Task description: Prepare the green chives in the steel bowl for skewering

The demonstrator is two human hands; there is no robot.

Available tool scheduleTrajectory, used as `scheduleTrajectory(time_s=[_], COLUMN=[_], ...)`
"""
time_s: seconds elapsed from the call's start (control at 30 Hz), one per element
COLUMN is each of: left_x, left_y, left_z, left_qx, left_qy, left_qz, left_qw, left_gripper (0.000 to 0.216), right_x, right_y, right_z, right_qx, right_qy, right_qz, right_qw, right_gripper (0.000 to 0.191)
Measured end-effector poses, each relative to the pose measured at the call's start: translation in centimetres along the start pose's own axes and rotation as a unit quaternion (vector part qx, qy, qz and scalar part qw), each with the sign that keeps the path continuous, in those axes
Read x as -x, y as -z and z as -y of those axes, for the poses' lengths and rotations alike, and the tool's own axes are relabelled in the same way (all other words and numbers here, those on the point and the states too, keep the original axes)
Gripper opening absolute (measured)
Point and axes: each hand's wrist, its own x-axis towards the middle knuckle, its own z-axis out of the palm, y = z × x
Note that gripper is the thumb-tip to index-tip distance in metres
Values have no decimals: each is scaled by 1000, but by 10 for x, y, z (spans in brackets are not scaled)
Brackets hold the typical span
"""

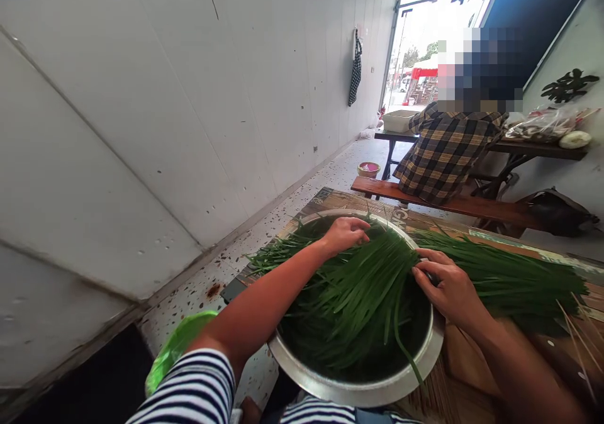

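A big metal basin [358, 389] sits at the near edge of a wooden table and is full of long green chive leaves [358, 298]. My left hand [344, 233] reaches over the far side of the basin, fingers curled into the leaves. My right hand [446, 285] grips a thick bunch of chives [509, 273] that stretches right across the table, at the point where it crosses the basin rim. Water in the basin looks dark under the leaves.
A person in a plaid shirt [443, 153] sits with their back to me on a wooden bench [472, 207] at another table. A white wall runs along the left. A green plastic bag [177, 345] lies on the speckled floor. Thin skewers [580, 336] lie at the right.
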Motion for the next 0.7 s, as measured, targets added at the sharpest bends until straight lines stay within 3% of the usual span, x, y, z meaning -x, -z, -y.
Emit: scheduleTrajectory(time_s=[0.2,0.37,0.7], left_x=[3,0,-4], left_y=[-5,-5,-11], left_z=[-6,3,1], left_qx=[75,49,43], left_qy=[-3,7,-56], left_qz=[-18,-35,-138], left_qw=[997,998,988], left_gripper=[20,21,24], right_x=[0,-1,1], right_y=[1,2,3], right_z=[1,3,9], right_qx=[2,2,-5], right_qy=[7,15,8], right_qz=[1,-9,-12], right_qw=[1000,1000,1000], right_gripper=[24,24,25])
